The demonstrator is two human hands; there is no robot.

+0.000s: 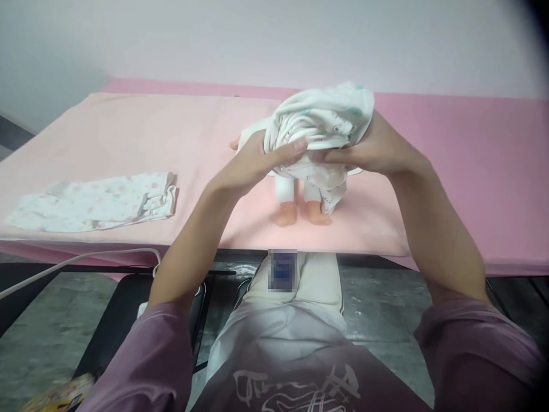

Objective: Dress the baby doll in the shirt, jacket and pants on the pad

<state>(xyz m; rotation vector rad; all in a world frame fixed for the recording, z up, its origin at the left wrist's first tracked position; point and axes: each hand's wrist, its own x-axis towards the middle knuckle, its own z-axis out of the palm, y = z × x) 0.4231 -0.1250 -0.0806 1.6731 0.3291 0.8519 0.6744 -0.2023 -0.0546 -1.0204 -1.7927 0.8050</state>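
Both of my hands hold a bunched white baby garment (321,111) with small green and dark prints, raised above the padded table. My left hand (274,151) grips its left side, thumb on top of the folds. My right hand (364,149) has the right side, its fingers partly under the cloth. A loose part of printed cloth hangs down at the right. Below lies a baby doll (286,212) in white clothing, feet towards me. One small hand of the doll shows at the left; its head and most of its body are hidden behind the garment.
Folded white pants with pale dots (94,200) lie on the left of the pink table cover (206,126). A white cable (86,263) runs along the front left edge. Below it stands a black seat (115,320). A pale wall (274,40) rises behind the table.
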